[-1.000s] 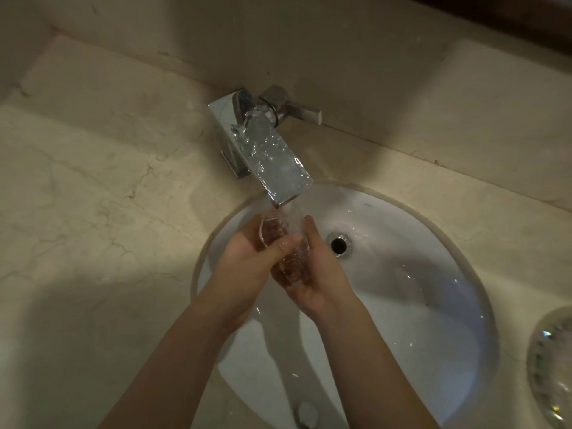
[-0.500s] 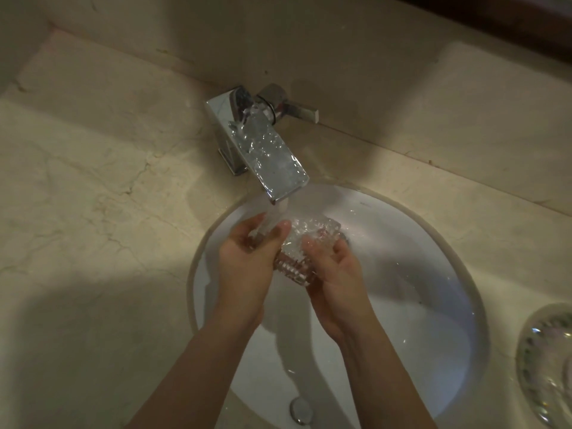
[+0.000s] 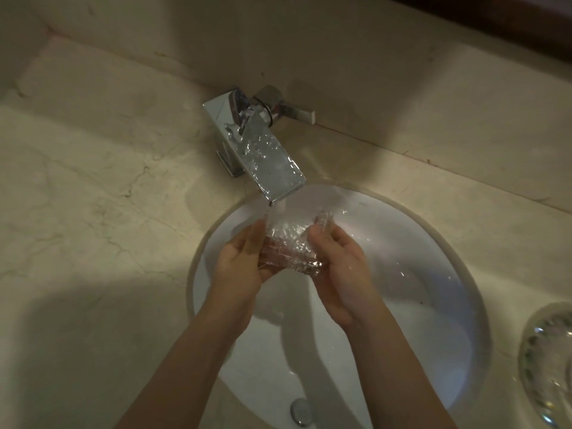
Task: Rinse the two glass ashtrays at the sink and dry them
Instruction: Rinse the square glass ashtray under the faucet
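Observation:
A clear cut-glass ashtray [image 3: 291, 243] is held over the white sink basin [image 3: 433, 274], right under the water that runs from the chrome faucet [image 3: 263, 150]. My left hand [image 3: 241, 267] grips its left side and my right hand [image 3: 340, 274] grips its right side. Water splashes over the glass and blurs its outline. A second glass ashtray [image 3: 548, 366] lies on the counter at the right edge, partly cut off by the frame.
The marble counter [image 3: 93, 243] surrounds the basin, with a backsplash wall behind the faucet. The faucet lever [image 3: 294, 111] points right. A round chrome overflow fitting [image 3: 300, 413] sits at the basin's near rim.
The hands have drawn apart and turned the ashtray so that it lies wider between them under the stream. The view has shifted slightly.

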Demonstrator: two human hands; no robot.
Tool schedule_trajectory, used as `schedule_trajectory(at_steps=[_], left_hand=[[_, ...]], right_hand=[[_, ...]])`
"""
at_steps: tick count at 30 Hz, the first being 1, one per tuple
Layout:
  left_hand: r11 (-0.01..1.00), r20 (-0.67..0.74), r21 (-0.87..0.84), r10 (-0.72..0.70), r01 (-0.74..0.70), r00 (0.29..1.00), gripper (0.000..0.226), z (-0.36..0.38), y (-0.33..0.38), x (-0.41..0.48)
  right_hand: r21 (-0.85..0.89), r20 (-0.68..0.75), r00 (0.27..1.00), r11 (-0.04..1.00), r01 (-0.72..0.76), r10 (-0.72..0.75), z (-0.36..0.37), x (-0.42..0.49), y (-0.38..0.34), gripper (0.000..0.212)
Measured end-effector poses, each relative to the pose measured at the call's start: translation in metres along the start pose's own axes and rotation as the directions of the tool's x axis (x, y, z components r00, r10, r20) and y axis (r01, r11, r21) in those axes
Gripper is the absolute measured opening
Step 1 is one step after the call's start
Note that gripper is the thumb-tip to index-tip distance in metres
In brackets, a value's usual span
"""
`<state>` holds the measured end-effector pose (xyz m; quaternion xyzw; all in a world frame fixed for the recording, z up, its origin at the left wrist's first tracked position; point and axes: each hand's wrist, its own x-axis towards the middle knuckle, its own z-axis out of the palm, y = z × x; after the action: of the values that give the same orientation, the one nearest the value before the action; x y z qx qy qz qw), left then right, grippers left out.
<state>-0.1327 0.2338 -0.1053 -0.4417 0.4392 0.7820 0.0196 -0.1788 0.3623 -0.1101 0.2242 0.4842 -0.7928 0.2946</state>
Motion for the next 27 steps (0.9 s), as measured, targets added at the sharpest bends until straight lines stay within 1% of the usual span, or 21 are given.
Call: schedule_trajectory(at_steps=[3, 5, 7, 8, 9, 10, 11, 13, 14, 15, 16, 17, 18, 20, 21, 22, 23, 24, 25, 26, 27], left_hand=[[0.995, 0.102, -0.063, -0.074, 0.081, 0.992, 0.031, -0.006, -0.004, -0.004], [0.98, 0.211, -0.081, -0.161, 0.181, 0.964, 0.042, -0.007, -0.004, -0.005], [0.954, 0.282, -0.061, -0.265, 0.292, 0.922, 0.065, -0.006, -0.001, -0.002], [0.936, 0.298, -0.058, -0.317, 0.348, 0.9, 0.074, -0.006, 0.001, 0.0], [0.915, 0.305, -0.062, -0.363, 0.398, 0.881, 0.077, -0.007, 0.003, 0.003], [0.896, 0.302, -0.07, -0.401, 0.439, 0.865, 0.074, -0.007, 0.005, 0.005], [0.877, 0.306, -0.097, -0.424, 0.471, 0.852, 0.065, -0.009, 0.008, 0.007], [0.846, 0.351, -0.176, -0.425, 0.504, 0.835, 0.045, -0.012, 0.015, 0.009], [0.85, 0.362, -0.199, -0.398, 0.487, 0.843, 0.04, -0.015, 0.018, 0.011], [0.874, 0.358, -0.195, -0.36, 0.446, 0.861, 0.04, -0.016, 0.019, 0.013], [0.91, 0.332, -0.155, -0.318, 0.384, 0.888, 0.043, -0.016, 0.02, 0.014], [0.944, 0.294, -0.107, -0.27, 0.312, 0.917, 0.047, -0.014, 0.02, 0.014], [0.968, 0.258, -0.065, -0.22, 0.244, 0.941, 0.047, -0.012, 0.018, 0.014], [0.992, 0.181, -0.011, -0.124, 0.128, 0.976, 0.036, -0.007, 0.014, 0.015], [0.997, 0.132, -0.002, -0.07, 0.071, 0.989, 0.03, -0.005, 0.011, 0.016], [1.0, 0.069, -0.002, -0.013, 0.013, 0.998, 0.026, -0.004, 0.008, 0.018], [0.999, 0.009, -0.01, 0.042, -0.042, 0.999, 0.025, -0.003, 0.005, 0.019], [0.996, -0.039, -0.024, 0.088, -0.089, 0.995, 0.028, -0.002, 0.002, 0.02], [0.992, -0.075, -0.038, 0.12, -0.123, 0.99, 0.032, -0.001, -0.001, 0.019], [0.988, -0.103, -0.052, 0.141, -0.147, 0.985, 0.036, 0.001, -0.003, 0.018], [0.985, -0.133, -0.049, 0.157, -0.165, 0.979, 0.039, 0.002, -0.006, 0.016]], right_hand=[[-0.043, 0.012, 0.998, 0.997, 0.068, -0.067, 0.0, -0.003, -0.006, 0.034], [-0.222, 0.087, 0.985, 0.961, 0.165, -0.149, -0.006, -0.009, -0.008, 0.032], [-0.456, 0.234, 0.951, 0.842, 0.289, -0.2, -0.015, -0.018, -0.007, 0.029], [-0.54, 0.311, 0.93, 0.77, 0.341, -0.193, -0.017, -0.023, -0.007, 0.027], [-0.615, 0.386, 0.905, 0.682, 0.396, -0.177, -0.02, -0.026, -0.006, 0.026], [-0.683, 0.462, 0.869, 0.555, 0.475, -0.175, -0.023, -0.029, -0.005, 0.027], [-0.727, 0.545, 0.815, 0.375, 0.576, -0.195, -0.024, -0.03, -0.005, 0.028], [-0.7, 0.701, 0.677, -0.039, 0.713, -0.225, -0.031, -0.025, -0.004, 0.027], [-0.663, 0.749, 0.628, -0.232, 0.712, -0.211, -0.034, -0.02, -0.004, 0.032], [-0.612, 0.785, 0.591, -0.385, 0.69, -0.189, -0.036, -0.016, -0.003, 0.041], [-0.571, 0.805, 0.568, -0.481, 0.666, -0.17, -0.036, -0.013, -0.003, 0.05], [-0.541, 0.819, 0.551, -0.534, 0.65, -0.158, -0.037, -0.01, -0.001, 0.055], [-0.523, 0.831, 0.534, -0.553, 0.649, -0.159, -0.035, -0.008, -0.001, 0.056], [-0.549, 0.826, 0.526, -0.505, 0.666, -0.204, -0.033, -0.007, -0.001, 0.054], [-0.607, 0.791, 0.561, -0.434, 0.666, -0.245, -0.032, -0.008, -0.003, 0.057], [-0.686, 0.728, 0.62, -0.315, 0.656, -0.294, -0.033, -0.01, -0.003, 0.064], [-0.77, 0.624, 0.7, -0.12, 0.627, -0.347, -0.032, -0.013, -0.002, 0.072], [-0.816, 0.471, 0.793, 0.151, 0.558, -0.387, -0.031, -0.016, 0.0, 0.076], [-0.773, 0.268, 0.881, 0.458, 0.438, -0.39, -0.026, -0.019, 0.002, 0.073], [-0.635, 0.063, 0.949, 0.721, 0.277, -0.31, -0.017, -0.021, 0.002, 0.064], [-0.466, -0.078, 0.984, 0.879, 0.105, -0.159, -0.006, -0.019, 0.004, 0.052]])
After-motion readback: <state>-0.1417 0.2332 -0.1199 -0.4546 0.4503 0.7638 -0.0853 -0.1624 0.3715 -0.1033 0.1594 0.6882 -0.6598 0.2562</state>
